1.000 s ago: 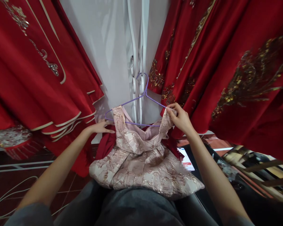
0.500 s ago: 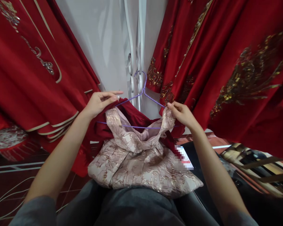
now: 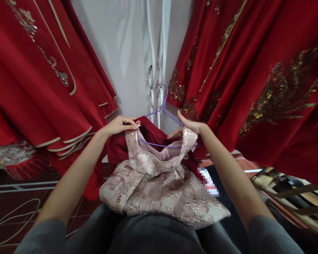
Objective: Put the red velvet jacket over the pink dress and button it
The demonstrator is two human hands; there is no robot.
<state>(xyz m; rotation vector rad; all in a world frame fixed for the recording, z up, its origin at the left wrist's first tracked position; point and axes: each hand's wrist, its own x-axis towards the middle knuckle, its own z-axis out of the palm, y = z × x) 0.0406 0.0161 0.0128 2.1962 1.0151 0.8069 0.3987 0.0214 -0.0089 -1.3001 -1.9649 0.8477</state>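
A pink-and-gold brocade dress lies over my lap, its wide shoulder straps spread on a purple hanger. Behind its neckline is a dark red garment, with a small pearly ornament near the left strap. My left hand is closed at the top of that strap, thumb and fingers pinching the cloth beside the ornament. At the other strap, my right hand has its thumb raised and its fingers stretched out behind the strap, partly hidden by it.
Long red gowns with gold and beaded trim hang at left and right. White doors with curved handles stand ahead. A pale cable loops on the tiled floor. A partly blurred white tag lies right of the dress.
My right hand has gone from pinching the strap top to reaching its fingers behind the strap, thumb up. My left hand has moved slightly right and down onto the left strap.
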